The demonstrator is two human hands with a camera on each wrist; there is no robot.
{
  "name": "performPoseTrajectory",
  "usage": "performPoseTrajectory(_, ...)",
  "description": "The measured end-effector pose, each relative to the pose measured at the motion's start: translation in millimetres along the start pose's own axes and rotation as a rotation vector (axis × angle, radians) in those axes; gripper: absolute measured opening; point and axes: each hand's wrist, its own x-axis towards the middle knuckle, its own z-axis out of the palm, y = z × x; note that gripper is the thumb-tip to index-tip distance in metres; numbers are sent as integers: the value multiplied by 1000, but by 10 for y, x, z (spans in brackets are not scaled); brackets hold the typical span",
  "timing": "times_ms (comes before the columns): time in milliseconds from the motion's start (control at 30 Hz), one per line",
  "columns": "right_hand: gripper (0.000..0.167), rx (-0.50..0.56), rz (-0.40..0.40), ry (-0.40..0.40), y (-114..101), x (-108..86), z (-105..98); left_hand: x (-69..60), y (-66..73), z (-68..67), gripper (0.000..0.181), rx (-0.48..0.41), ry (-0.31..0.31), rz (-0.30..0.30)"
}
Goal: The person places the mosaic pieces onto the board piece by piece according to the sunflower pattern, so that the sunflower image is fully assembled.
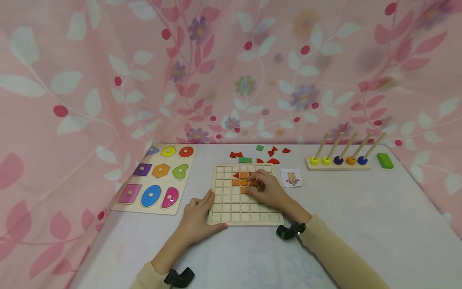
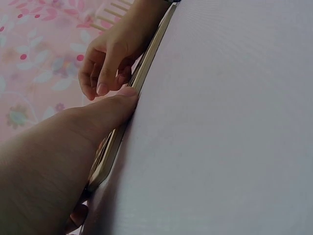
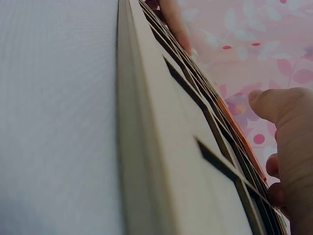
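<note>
A square wooden grid board [image 1: 225,206] lies on the table with several orange square tiles [image 1: 236,182] and an orange round piece [image 1: 244,182] in its upper middle cells. Red pieces [image 1: 236,175] sit beside the top orange square. My left hand [image 1: 197,218] is spread at the board's lower left corner, fingers along the left side and thumb [image 2: 115,105] against the front edge. Above the orange tiles is my right hand [image 1: 268,189], its fingers loosely bent. Its thumb [image 3: 274,104] stands apart from the fingers, and I see nothing held between them. The hand hides some cells.
Behind the board lie loose red pieces [image 1: 273,161] and green squares [image 1: 260,148]. A pattern card [image 1: 291,178] is to the right. Farther off are a peg stand [image 1: 339,166] with beads and a green block [image 1: 385,160]. A shape puzzle [image 1: 166,208] lies left.
</note>
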Motion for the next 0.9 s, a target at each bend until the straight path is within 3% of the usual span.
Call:
performPoseTrajectory(267,24,14,1,-2,-6,-25,3,-24,16,-12,115,-2,-2,-7)
performPoseTrajectory(533,18,-28,22,30,-131,69,-105,5,-7,-33,116,-7,-2,-8)
performPoseTrajectory(667,19,-39,88,26,-189,129,-198,5,-15,-44,116,-20,10,-15)
performPoseTrajectory(900,19,-149,207,70,-22,133,-523,-7,5,-17,117,-21,2,-5)
